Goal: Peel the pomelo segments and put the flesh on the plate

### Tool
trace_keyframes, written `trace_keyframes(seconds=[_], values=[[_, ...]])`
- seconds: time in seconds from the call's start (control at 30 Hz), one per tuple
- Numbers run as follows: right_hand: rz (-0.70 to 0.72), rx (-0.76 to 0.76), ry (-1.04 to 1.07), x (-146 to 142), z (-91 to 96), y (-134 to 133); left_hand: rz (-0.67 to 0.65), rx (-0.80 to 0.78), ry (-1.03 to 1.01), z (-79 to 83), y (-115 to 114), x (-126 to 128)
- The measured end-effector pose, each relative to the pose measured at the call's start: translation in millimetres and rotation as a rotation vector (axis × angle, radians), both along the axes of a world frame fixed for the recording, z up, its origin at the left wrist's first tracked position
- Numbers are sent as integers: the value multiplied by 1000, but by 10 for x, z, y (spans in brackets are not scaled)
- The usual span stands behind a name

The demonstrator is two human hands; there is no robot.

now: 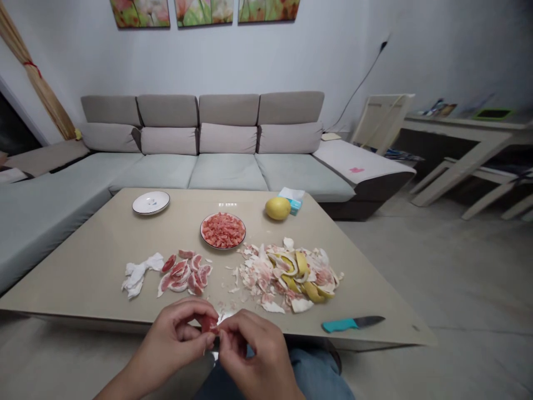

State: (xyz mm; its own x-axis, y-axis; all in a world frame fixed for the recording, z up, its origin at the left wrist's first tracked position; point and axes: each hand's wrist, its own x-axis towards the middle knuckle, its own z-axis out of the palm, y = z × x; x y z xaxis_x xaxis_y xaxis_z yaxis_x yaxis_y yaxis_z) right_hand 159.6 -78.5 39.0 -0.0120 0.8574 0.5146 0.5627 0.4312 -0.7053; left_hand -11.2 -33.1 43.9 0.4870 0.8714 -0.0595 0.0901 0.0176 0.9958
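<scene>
- Two hands work close together, the left hand and the right hand, their fingertips pinching a pink segment from either side.
- The segment lies between the hands, straight toward the person from the plate, over the near edge of the table.
- Its long axis seems to run crosswise, from one hand to the other, with the left hand at its left end and the right hand at its right; neither hand looks nearer, though the fingers hide part of it.
- The plate holds a mound of red pulp.
- Left of the plate and toward the person, torn membranes lie in a loose pile, with crumpled tissue beyond them.
- Right of the plate and toward the person sits a heap of yellow-and-white peel.
- Farther that way lies a knife with a teal handle.
- Behind and right of the plate stand a whole pomelo and a tissue box, just touching or nearly so.
- Behind and left of the plate sits a small white dish.
</scene>
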Motion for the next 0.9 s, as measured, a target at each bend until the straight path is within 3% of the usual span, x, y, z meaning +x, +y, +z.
trace_keyframes(seconds=[0.3, 0.6, 0.9], values=[[-16, -195, 146, -11, -16, 77, -50, -149, -100, -140, 63, -47], [-43, -185, 133, -31, -115, 99, -40, -209, -119, -212, 90, -79], [-31, -157, 102, 29, -104, 131, -134, -368, -213, -214, 157, -54]])
